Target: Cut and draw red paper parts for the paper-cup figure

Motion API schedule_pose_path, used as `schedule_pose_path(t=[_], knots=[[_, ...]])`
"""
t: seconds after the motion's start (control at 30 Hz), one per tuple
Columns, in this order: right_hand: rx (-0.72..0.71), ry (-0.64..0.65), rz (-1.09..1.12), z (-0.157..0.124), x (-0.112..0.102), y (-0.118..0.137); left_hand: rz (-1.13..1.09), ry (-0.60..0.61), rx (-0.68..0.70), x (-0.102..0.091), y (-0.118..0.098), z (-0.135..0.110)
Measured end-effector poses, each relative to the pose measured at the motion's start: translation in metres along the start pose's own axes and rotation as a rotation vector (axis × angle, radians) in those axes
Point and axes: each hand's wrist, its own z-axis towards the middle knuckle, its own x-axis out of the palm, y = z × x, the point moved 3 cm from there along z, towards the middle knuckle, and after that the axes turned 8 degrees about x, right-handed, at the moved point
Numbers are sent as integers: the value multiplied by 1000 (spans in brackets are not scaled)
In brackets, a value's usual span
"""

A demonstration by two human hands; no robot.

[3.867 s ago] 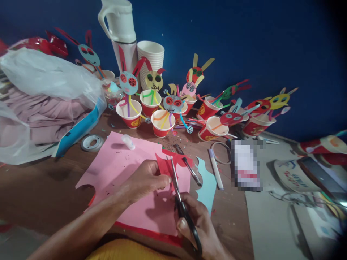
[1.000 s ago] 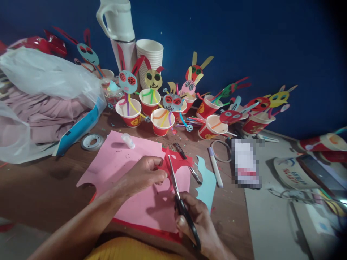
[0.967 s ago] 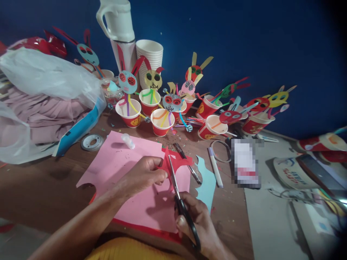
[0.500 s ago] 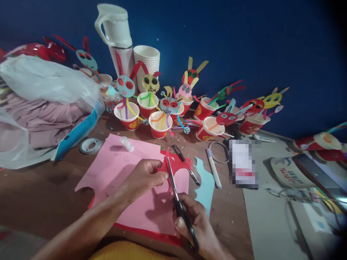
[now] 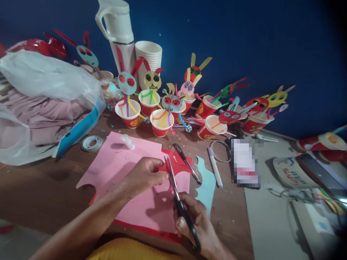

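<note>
My left hand (image 5: 142,176) pinches a small red paper piece (image 5: 175,167) above a pink sheet (image 5: 119,166). My right hand (image 5: 199,225) grips black-handled scissors (image 5: 177,196), whose blades run up into the red piece beside my left fingertips. Under the pink sheet lies a red sheet (image 5: 151,233). A light blue paper cut-out (image 5: 207,184) lies just right of the scissors.
Several red paper cups with paper monster faces on straws (image 5: 162,115) stand at the back, by a white cup stack (image 5: 149,59) and a white jug (image 5: 118,29). Two pens (image 5: 215,168), a tape ring (image 5: 92,142), a plastic bag (image 5: 40,94) and a grey board (image 5: 273,216) surround me.
The red piece has turned in my left fingers while the scissors cut along it. The view dipped slightly and came back.
</note>
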Motion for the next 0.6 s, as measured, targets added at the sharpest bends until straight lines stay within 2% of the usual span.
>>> schedule_pose_path(t=[0.6], knots=[[99,-67,32,-1,0,1,-14,30,-20,-3,0,1]])
